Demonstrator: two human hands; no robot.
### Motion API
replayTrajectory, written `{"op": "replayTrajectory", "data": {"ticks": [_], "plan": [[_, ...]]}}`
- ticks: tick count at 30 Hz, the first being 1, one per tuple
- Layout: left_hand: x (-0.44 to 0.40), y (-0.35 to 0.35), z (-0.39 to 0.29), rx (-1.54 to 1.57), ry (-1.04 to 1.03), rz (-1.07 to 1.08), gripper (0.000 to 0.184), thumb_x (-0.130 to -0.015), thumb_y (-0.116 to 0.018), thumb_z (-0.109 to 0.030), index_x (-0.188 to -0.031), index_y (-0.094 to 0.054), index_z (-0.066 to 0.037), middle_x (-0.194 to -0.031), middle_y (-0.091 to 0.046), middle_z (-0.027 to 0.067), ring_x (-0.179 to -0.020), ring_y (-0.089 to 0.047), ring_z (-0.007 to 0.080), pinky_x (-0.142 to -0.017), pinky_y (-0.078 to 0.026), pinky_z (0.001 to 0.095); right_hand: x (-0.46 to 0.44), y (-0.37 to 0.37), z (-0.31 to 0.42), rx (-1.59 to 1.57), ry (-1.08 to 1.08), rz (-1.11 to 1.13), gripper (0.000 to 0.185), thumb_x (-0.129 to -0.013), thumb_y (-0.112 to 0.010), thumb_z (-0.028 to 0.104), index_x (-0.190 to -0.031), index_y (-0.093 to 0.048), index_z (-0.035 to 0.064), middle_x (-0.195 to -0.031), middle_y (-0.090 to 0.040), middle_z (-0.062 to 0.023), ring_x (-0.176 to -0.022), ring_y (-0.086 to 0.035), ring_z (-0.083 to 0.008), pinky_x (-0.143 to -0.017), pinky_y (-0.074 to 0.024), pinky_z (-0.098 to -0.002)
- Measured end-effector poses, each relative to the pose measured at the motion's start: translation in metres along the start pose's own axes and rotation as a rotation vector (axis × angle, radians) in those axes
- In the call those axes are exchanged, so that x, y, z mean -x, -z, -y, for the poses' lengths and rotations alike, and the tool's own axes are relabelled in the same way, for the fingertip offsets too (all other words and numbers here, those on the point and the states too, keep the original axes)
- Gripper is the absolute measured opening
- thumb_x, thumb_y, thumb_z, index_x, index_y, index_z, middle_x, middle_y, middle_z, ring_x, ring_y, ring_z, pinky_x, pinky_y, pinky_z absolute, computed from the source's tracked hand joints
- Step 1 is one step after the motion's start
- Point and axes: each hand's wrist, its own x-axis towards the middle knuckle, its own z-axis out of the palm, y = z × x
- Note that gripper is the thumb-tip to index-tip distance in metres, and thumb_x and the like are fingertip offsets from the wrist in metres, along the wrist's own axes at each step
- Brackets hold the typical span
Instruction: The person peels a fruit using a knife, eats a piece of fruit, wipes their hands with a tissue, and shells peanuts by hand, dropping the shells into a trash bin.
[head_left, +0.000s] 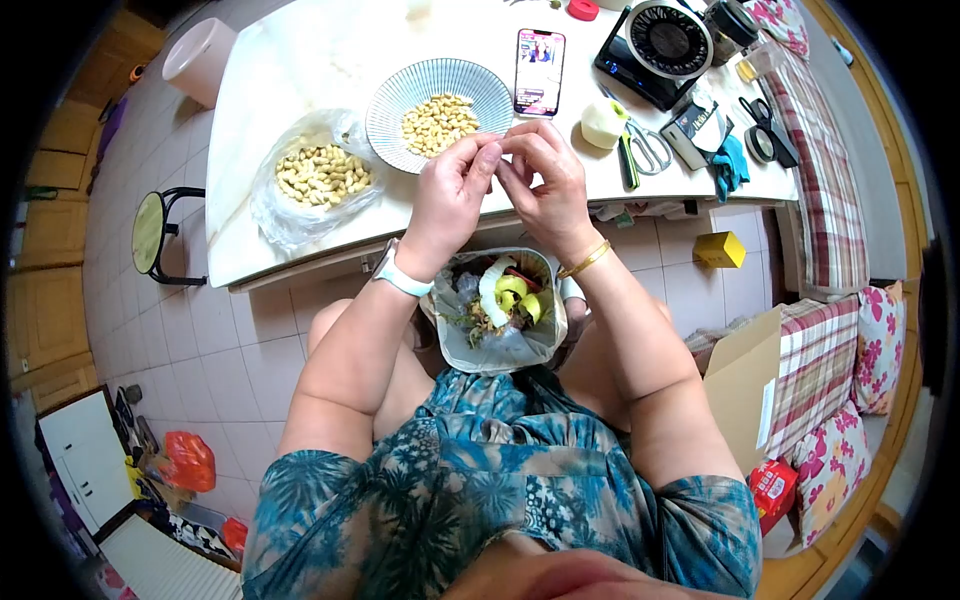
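My left hand [452, 195], with a watch at the wrist, meets my right hand [550, 190] at the fingertips above the table's front edge. Both hands are closed in a pinch; whatever small thing sits between the fingers is hidden. Just behind them stands a blue-striped plate [385, 115] holding a pile of pale shelled peanuts [438, 122]. To the left, an open clear plastic bag [285, 222] contains peanuts in their shells [322, 176]. Below my hands, between my knees, is a lined waste bin [495, 355] with green and white peelings [512, 290] in it.
A phone [540, 72] with a lit screen lies behind the plate. On the right are a peeled round fruit [603, 123], scissors [651, 150], a black fan [668, 42] and a teal cloth [730, 167]. A stool [150, 232] stands left of the table.
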Motion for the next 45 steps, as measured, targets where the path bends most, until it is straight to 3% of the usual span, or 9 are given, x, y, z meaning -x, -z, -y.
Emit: {"op": "replayTrajectory", "data": {"ticks": [7,17,21,29,38,41,44,45], "plan": [[0.004,-0.011,0.005,-0.091,-0.123,-0.082,0.042,-0.105,-0.056,-0.034,-0.116,-0.069,0.005,-0.093,-0.071,0.0147,-0.078,-0.066,0.0192,-0.072,-0.053,0.0306,0.0,0.003,0.003,0.011,0.014,0.034,0.014,-0.082,-0.072,-0.002,-0.092,-0.064,0.0017,-0.095,-0.064,-0.0105,-0.069,-0.066,-0.0232,-0.059,-0.054,-0.0327],[0.004,-0.015,0.003,-0.06,-0.186,-0.096,0.039,-0.106,-0.055,-0.03,-0.119,-0.068,0.005,-0.093,-0.071,0.0117,-0.079,-0.065,0.0152,-0.071,-0.053,0.0289,-0.001,0.006,0.005,0.018,0.044,0.021,0.015,-0.081,-0.073,-0.001,-0.093,-0.065,0.003,-0.093,-0.065,-0.01,-0.072,-0.068,-0.0244,-0.061,-0.0551,-0.0328],[0.002,-0.013,0.001,-0.003,-0.19,-0.091,0.036,-0.107,-0.054,-0.025,-0.128,-0.061,0.003,-0.095,-0.071,0.009,-0.083,-0.066,0.0144,-0.073,-0.054,0.0278,-0.001,0.003,0.004,0.06,0.054,-0.024,0.018,-0.079,-0.075,0.001,-0.095,-0.067,0.0054,-0.093,-0.064,-0.0085,-0.076,-0.068,-0.0247,-0.063,-0.055,-0.034],[0.003,-0.013,0.002,0.043,-0.182,-0.081,0.038,-0.107,-0.052,-0.02,-0.14,-0.048,0.0,-0.099,-0.069,0.0083,-0.089,-0.067,0.0131,-0.075,-0.054,0.0264,-0.003,0.005,-0.003,0.259,0.174,-0.041,0.025,-0.076,-0.077,0.007,-0.1,-0.071,0.0102,-0.101,-0.063,-0.0081,-0.093,-0.062,-0.0278,-0.08,-0.0494,-0.039],[0.004,-0.012,0.0,-0.097,-0.257,-0.073,0.038,-0.108,-0.048,-0.027,-0.132,-0.055,0.001,-0.104,-0.069,0.0129,-0.09,-0.069,0.018,-0.076,-0.055,0.0296,-0.001,0.002,-0.006,0.243,0.231,0.004,0.018,-0.078,-0.073,0.005,-0.093,-0.064,0.0057,-0.102,-0.063,-0.0098,-0.092,-0.061,-0.0288,-0.08,-0.048,-0.0406],[0.006,-0.012,-0.001,-0.089,-0.159,-0.036,0.041,-0.109,-0.047,-0.031,-0.134,-0.055,0.001,-0.108,-0.07,0.0153,-0.091,-0.07,0.0214,-0.078,-0.056,0.0317,-0.002,0.002,-0.004,0.205,0.245,0.005,0.017,-0.077,-0.071,0.004,-0.091,-0.062,0.0049,-0.1,-0.063,-0.0106,-0.091,-0.061,-0.0296,-0.079,-0.0478,-0.0408],[0.006,-0.016,0.001,-0.162,-0.309,-0.087,0.046,-0.109,-0.046,-0.036,-0.135,-0.055,0.0,-0.11,-0.071,0.0173,-0.093,-0.071,0.0247,-0.079,-0.056,0.0336,0.002,-0.002,-0.004,0.179,0.245,0.012,0.017,-0.076,-0.07,0.004,-0.091,-0.062,0.0046,-0.1,-0.062,-0.0111,-0.09,-0.06,-0.0303,-0.079,-0.0473,-0.0406],[0.008,-0.016,-0.002,-0.158,-0.271,-0.059,0.051,-0.109,-0.043,-0.039,-0.137,-0.053,0.002,-0.117,-0.068,0.0167,-0.102,-0.068,0.0233,-0.087,-0.053,0.0325,0.003,-0.002,-0.003,0.179,0.246,0.012,0.017,-0.076,-0.07,0.004,-0.091,-0.062,0.0046,-0.1,-0.062,-0.0111,-0.09,-0.06,-0.0303,-0.079,-0.0473,-0.0406]]}}
